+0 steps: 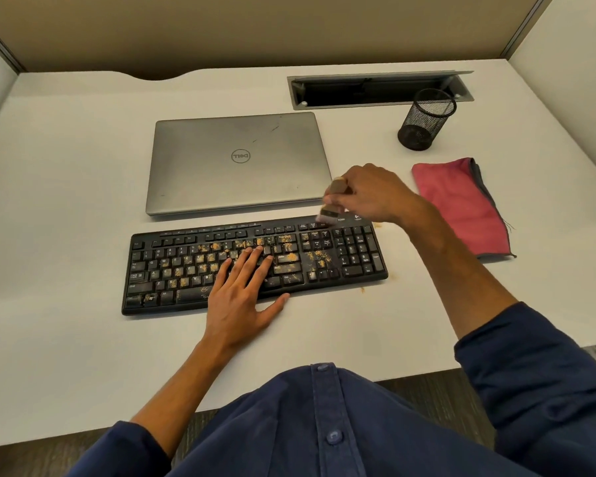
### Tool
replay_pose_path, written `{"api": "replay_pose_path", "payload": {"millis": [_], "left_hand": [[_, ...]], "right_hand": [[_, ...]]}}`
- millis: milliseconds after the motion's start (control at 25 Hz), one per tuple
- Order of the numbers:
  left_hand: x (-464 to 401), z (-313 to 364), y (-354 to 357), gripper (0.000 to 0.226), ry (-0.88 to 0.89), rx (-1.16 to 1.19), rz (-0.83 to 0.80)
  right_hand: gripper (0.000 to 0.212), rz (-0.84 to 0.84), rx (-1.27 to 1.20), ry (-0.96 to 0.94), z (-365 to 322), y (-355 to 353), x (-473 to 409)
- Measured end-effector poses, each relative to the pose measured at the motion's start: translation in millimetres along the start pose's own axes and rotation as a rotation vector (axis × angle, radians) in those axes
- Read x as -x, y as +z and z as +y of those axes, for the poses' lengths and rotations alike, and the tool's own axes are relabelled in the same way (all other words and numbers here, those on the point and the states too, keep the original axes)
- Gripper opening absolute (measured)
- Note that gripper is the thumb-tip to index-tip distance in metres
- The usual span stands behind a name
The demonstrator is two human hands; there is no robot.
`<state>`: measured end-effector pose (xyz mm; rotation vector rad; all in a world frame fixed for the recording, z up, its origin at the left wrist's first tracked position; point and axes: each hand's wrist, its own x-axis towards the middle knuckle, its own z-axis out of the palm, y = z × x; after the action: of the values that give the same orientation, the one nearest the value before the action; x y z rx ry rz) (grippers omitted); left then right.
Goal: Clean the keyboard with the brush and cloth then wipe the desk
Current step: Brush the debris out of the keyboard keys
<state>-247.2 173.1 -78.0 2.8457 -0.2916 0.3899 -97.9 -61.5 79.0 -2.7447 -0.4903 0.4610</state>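
While the left hand (242, 297) lies flat on the keyboard (255, 266), the right hand (370, 196) grips the brush (331, 204) over its far edge.

Left fingers are straight and spread across the middle keys, thumb at the near edge. Right fingers curl round the brush handle; its bristles, blurred, sit at the top row just left of the number pad. Orange-tan crumbs speckle the keys, and a few lie on the desk (66, 256) by the keyboard's right end. Behind it lies a closed laptop (236, 163); to the right, the red cloth (460, 204), with a mesh cup (425, 120) beyond.
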Motion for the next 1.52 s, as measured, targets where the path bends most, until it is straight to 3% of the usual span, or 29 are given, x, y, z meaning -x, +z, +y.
{"api": "replay_pose_path", "payload": {"millis": [120,360,480,560,720,920,1080,1280,1400,1520], "left_hand": [[-0.2,-0.4,-0.3,0.074,0.007,-0.003,-0.005],[-0.2,0.2,-0.9,0.074,0.002,0.000,-0.005],[-0.1,0.0,-0.6,0.074,0.003,0.001,0.003],[-0.3,0.2,-0.3,0.074,0.001,0.002,-0.003],[-0.5,0.2,-1.4,0.074,-0.001,0.000,-0.014],[0.2,0.6,-1.4,0.074,-0.002,0.002,-0.011],[0.3,0.3,-1.8,0.074,-0.001,0.006,-0.013],[0.6,0.3,-1.6,0.073,-0.001,0.010,-0.007],[0.3,0.2,-1.1,0.073,0.000,0.007,-0.006],[0.1,-0.1,-0.7,0.073,0.003,0.009,-0.008]], "right_hand": [[0.018,-0.058,-0.255,-0.080,-11.6,15.0,-2.6],[0.020,-0.052,-0.011,0.071,16.2,-6.7,1.8],[0.030,0.166,0.123,0.136,22.4,-5.7,-1.8],[0.034,0.220,-0.003,0.052,10.1,6.4,-2.3],[0.030,0.099,-0.173,-0.071,1.5,24.6,-2.4],[0.030,0.078,0.121,0.065,18.2,1.4,-7.5],[0.019,0.032,-0.212,-0.097,-2.2,12.4,-5.6],[0.022,0.027,0.012,0.045,29.4,-1.9,-3.3],[0.026,0.137,0.129,0.135,39.1,-14.2,2.6],[0.026,0.181,-0.020,0.096,34.3,-4.7,2.5]]}}
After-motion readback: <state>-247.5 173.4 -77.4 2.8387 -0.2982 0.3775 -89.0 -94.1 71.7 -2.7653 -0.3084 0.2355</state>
